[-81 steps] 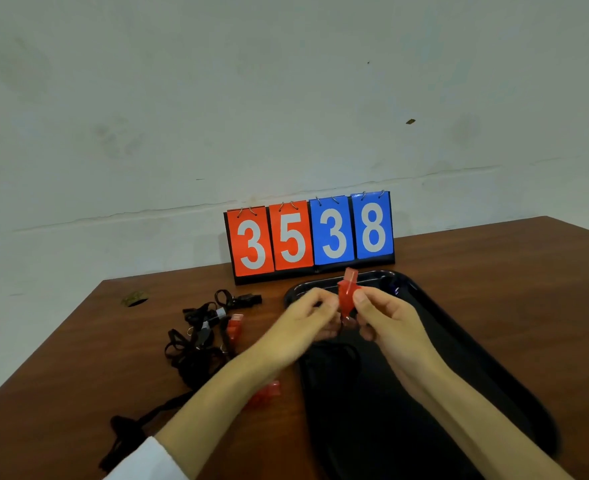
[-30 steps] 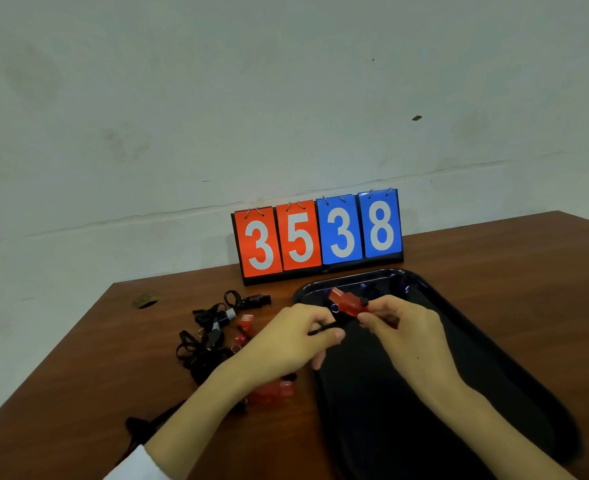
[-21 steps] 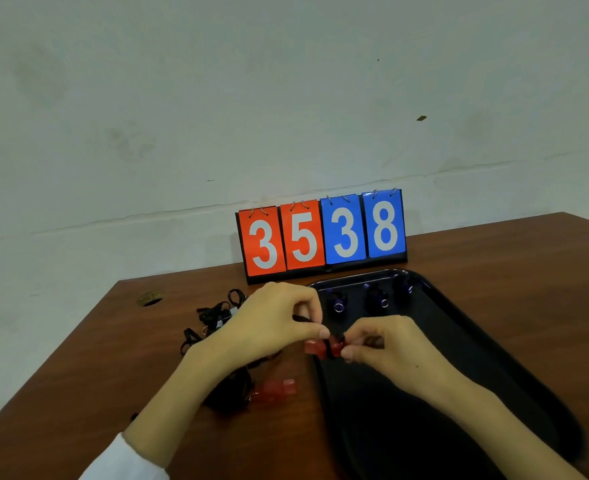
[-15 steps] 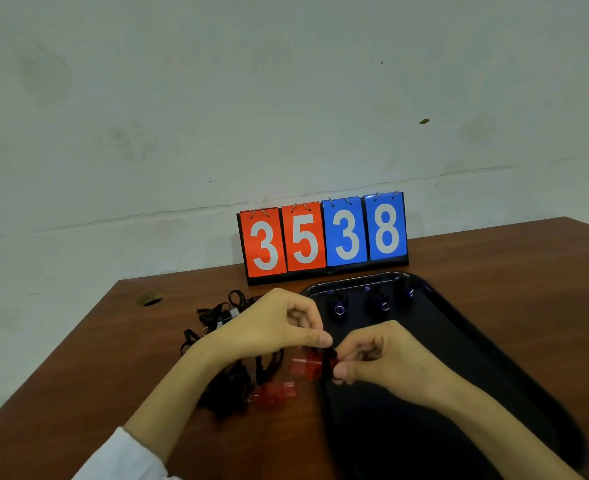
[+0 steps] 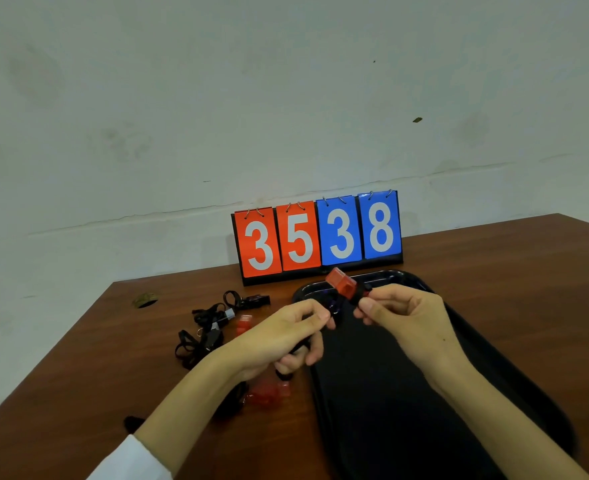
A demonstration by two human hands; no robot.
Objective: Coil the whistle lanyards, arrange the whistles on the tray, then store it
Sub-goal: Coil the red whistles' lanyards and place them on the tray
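Note:
My right hand (image 5: 402, 318) pinches a red whistle (image 5: 342, 287) and holds it up over the far end of the black tray (image 5: 494, 368). My left hand (image 5: 286, 336) grips that whistle's black lanyard (image 5: 295, 348), which runs down through its curled fingers. Left of the tray, more whistles lie loose on the wooden table: a red whistle (image 5: 269, 396) under my left wrist, another red whistle (image 5: 244, 322) further back, and a tangle of black lanyards (image 5: 201, 336) with a black whistle (image 5: 256, 300).
A flip scoreboard (image 5: 317, 239) reading 35 and 38 stands at the table's back edge against the white wall, just behind the tray. A round cable hole (image 5: 144, 299) sits in the table (image 5: 515, 265) at the back left.
The red whistle has risen from low at the tray's left rim to above the tray's far end in my right hand. My left hand has stayed on the lanyard.

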